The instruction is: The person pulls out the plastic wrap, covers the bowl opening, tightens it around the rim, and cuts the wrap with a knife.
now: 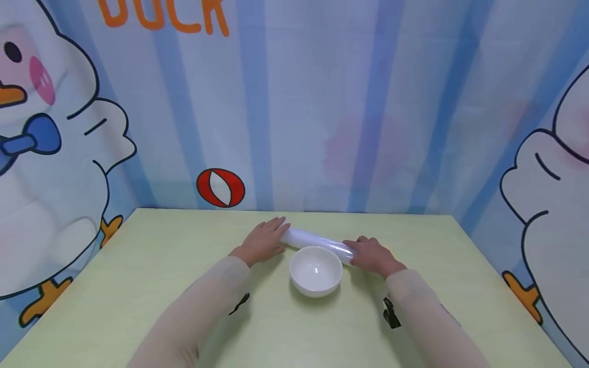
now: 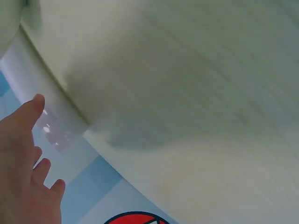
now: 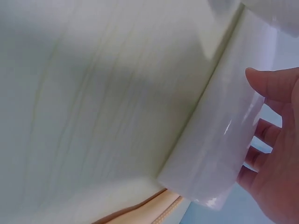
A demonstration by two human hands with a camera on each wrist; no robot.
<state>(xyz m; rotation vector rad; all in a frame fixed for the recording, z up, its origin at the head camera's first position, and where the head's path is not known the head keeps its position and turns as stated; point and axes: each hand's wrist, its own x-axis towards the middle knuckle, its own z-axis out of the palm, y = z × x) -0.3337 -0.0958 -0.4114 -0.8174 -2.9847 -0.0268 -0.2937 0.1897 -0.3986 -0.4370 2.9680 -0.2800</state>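
Note:
A roll of clear plastic wrap (image 1: 317,241) lies slantwise on the table, just behind an upright white bowl (image 1: 316,272). At the roll's left end is my left hand (image 1: 263,241), thumb over the near side. In the left wrist view, the other fingers (image 2: 43,169) of that hand look relaxed beyond the roll's end. My right hand (image 1: 370,254) grips the right part of the roll. Its thumb (image 3: 268,83) lies along the front of the wrap (image 3: 215,112), the fingertips at the far side, partly hidden.
A pale yellow table (image 1: 184,306) reaches back to a blue striped curtain (image 1: 299,102) with cartoon ducks. Behind the roll's right end, a tan object with a brown edge (image 3: 149,210) shows in part; its kind cannot be told. Black straps (image 1: 391,313) hang by both sleeves.

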